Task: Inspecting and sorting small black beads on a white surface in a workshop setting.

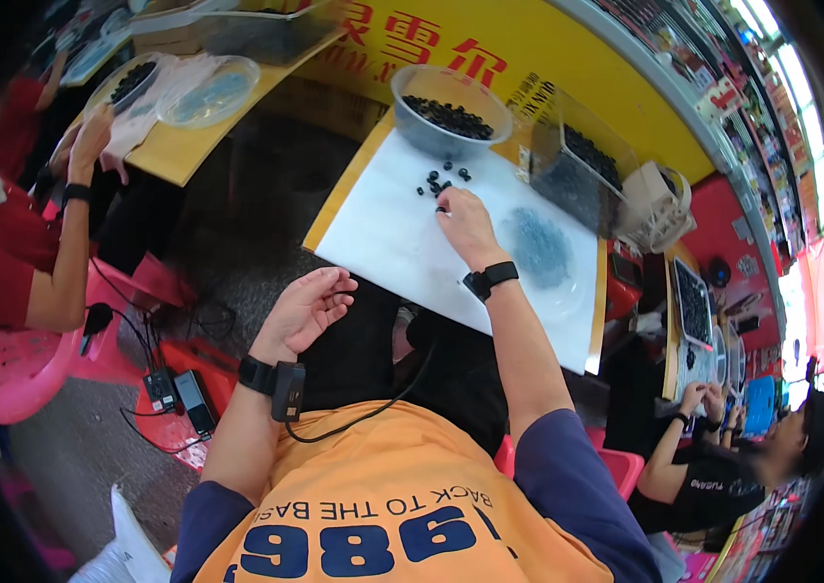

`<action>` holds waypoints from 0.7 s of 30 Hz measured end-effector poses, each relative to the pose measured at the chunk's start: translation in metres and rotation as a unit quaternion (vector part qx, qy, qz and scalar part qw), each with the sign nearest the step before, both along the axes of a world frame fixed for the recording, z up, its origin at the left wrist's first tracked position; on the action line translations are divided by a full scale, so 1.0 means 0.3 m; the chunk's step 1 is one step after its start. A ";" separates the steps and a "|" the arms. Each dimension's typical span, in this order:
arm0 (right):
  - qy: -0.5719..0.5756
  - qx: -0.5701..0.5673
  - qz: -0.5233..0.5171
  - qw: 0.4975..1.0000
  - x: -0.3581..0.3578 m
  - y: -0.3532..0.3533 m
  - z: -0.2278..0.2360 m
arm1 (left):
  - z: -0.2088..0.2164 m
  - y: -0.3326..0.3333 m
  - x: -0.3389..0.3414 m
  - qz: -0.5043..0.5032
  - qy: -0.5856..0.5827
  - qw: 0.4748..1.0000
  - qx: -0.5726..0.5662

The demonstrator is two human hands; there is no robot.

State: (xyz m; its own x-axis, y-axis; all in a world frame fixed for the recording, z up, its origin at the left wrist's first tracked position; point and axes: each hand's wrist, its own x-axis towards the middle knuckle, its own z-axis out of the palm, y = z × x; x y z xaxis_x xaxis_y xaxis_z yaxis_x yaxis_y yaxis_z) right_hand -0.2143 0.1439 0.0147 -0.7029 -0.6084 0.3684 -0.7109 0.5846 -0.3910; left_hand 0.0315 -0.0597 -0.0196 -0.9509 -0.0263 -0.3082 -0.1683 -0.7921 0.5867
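Note:
My right hand (468,229) reaches over the white sheet (383,214) on the table, fingertips pinched together on a small black bead-like piece (441,209). Several loose black pieces (433,183) lie just beyond those fingers. Close to the table's near left edge, my left hand (311,309) is held palm up with its fingers curled. Something small and dark shows at its fingertips, too small to name. Right of my right hand spreads a pile of tiny bluish clear bits (538,248), seemingly on a clear round tray.
A clear bowl (412,121) of black pieces stands at the table's far edge, beside a clear bin (567,185) of more. A white basket (655,204) is further right. People work at tables left and right. A red stool (169,413) holds black devices with cables.

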 end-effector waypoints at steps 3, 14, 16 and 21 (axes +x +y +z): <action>-0.114 -0.084 0.045 0.989 0.178 -0.028 0.092 | -0.012 0.029 0.002 -0.013 -0.008 0.998 -0.058; -0.456 -0.226 0.077 0.858 0.596 0.083 0.107 | -0.024 0.165 0.019 -0.094 0.007 0.988 0.119; -0.367 -0.214 0.107 0.899 0.598 0.085 0.071 | -0.051 0.165 0.028 -0.090 -0.009 0.987 0.131; -0.214 -0.177 0.144 0.950 0.605 0.088 0.051 | -0.031 0.159 0.034 -0.080 -0.013 0.989 0.123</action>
